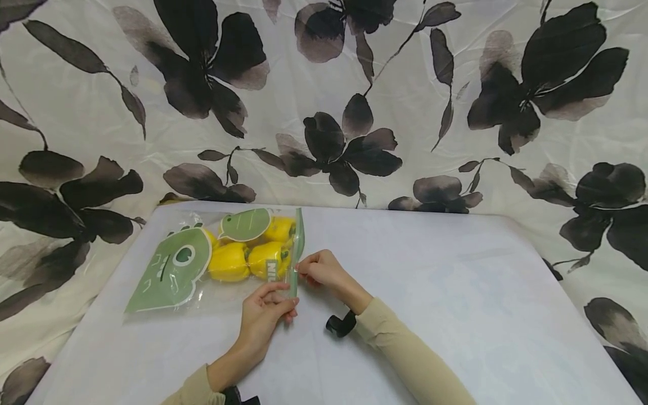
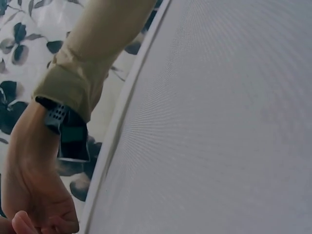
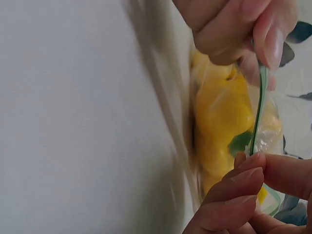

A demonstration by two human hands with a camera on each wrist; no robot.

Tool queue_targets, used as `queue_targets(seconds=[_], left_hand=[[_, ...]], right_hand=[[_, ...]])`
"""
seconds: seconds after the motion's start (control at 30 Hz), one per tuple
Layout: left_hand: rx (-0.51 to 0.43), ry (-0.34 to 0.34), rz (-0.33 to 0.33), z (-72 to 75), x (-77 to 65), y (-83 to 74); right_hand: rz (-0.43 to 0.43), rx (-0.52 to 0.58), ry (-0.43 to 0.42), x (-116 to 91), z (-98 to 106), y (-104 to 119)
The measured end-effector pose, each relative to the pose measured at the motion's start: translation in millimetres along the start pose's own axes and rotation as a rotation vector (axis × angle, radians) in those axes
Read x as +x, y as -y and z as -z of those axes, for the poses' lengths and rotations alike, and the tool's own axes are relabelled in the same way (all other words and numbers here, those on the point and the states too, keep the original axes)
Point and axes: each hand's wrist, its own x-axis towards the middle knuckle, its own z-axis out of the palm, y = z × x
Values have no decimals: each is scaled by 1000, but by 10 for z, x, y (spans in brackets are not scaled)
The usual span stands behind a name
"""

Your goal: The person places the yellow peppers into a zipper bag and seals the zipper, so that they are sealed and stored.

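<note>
A clear zip bag (image 1: 202, 301) with green cartoon print lies on the table's left half, its green zip strip (image 1: 300, 230) towards the right. Several yellow bell peppers (image 1: 229, 261) are inside, partly hidden by the print. My left hand (image 1: 263, 315) pinches the near end of the strip between thumb and fingers. Farther along, my right hand (image 1: 324, 273) pinches the same strip. In the right wrist view, the right hand (image 3: 234, 200) grips the strip below and the left hand (image 3: 234, 29) above, with a taut stretch between them.
The table (image 1: 435, 304) has a white cover. Behind it hangs a white cloth with dark flowers (image 1: 324, 152). A black wrist device (image 1: 341, 324) sits on the right wrist and another (image 1: 238, 396) on the left. The left wrist view shows mostly the table surface.
</note>
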Motion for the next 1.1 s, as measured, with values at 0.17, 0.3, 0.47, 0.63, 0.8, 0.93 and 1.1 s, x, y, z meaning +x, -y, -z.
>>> queue_targets(seconds=[0.17, 0.3, 0.47, 0.63, 0.8, 0.93, 1.1], left_hand=[[37, -9, -39, 6, -9, -24], [45, -16, -41, -2, -19, -32], [39, -16, -46, -7, -27, -38], [24, -18, -47, -7, -27, -48], [23, -19, -57, 7, -24, -61], [24, -19, -68, 16, -27, -71], [42, -22, -74, 12, -41, -81]], right_hand=[[-10, 11, -67, 100, -35, 39], [-28, 8, -122, 162, -44, 76], [-50, 22, -190, 269, -54, 125], [-75, 30, -248, 407, -66, 142], [-94, 47, -294, 544, -80, 168], [-96, 67, -329, 635, -85, 182], [-83, 84, -404, 789, -75, 164]])
